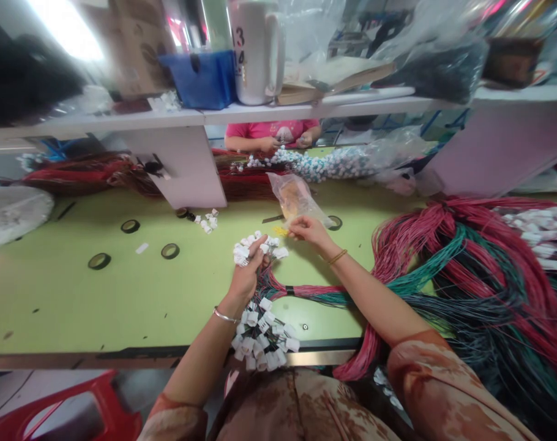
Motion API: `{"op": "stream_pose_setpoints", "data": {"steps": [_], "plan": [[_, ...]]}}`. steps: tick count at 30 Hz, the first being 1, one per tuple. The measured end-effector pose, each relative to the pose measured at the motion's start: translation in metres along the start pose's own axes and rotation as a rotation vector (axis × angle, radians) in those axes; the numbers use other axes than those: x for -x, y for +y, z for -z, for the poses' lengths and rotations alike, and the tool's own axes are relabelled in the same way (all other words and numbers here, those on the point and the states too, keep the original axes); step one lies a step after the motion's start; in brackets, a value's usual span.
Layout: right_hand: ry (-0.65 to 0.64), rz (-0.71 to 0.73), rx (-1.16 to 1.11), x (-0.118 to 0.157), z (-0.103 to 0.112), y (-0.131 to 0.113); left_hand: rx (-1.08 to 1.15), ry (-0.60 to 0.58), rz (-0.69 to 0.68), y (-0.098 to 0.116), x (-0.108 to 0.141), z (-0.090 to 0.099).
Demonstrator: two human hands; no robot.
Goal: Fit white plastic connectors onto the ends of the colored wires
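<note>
Clasping a cluster of white connectors (242, 252), the left hand (247, 278) is curling around their wires over a green table (122, 300). To its right, the right hand (308, 229) is pinching its fingertips together beside yellow pieces (280, 231), a plastic bag (294, 194) lying just beyond.

Glossy white mug (255, 55); blue plastic bin (204, 79); clear plastic bag (293, 195).

There are two bracelets (337, 256), one mug (256, 58), one blue bin (202, 79).
</note>
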State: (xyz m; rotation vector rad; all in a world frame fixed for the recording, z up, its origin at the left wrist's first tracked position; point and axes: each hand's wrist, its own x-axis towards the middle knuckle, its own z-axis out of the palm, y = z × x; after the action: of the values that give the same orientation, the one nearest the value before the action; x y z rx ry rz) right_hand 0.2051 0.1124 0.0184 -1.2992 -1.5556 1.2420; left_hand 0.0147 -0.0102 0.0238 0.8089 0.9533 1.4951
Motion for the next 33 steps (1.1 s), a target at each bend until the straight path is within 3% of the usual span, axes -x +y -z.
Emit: {"op": "stream_pose_setpoints", "data": {"steps": [2,4,11,18,25,28,33], "plan": [[-0.07,-0.057,-0.37,0.007,-0.003,-0.009,-0.026,-0.023,-0.026,0.001,0.001,0.0],[-0.147,-0.105,-0.586,0.014,-0.007,-0.018,-0.043,-0.041,-0.052,0.003,0.001,-0.001],[-0.261,-0.088,-0.709,0.04,-0.016,-0.045,-0.025,-0.051,-0.066,0.006,0.003,-0.005],[-0.259,0.151,-0.501,0.063,-0.02,-0.06,-0.008,-0.042,-0.064,0.001,0.002,-0.002],[-0.025,0.752,0.203,0.084,-0.032,-0.067,0.008,-0.069,-0.063,0.003,0.003,-0.001],[-0.014,0.806,0.259,0.086,-0.036,-0.064,0.002,-0.064,-0.071,0.004,0.003,-0.001],[-0.013,0.771,0.248,0.086,-0.038,-0.062,-0.028,-0.066,-0.103,0.003,0.002,-0.001]]}}
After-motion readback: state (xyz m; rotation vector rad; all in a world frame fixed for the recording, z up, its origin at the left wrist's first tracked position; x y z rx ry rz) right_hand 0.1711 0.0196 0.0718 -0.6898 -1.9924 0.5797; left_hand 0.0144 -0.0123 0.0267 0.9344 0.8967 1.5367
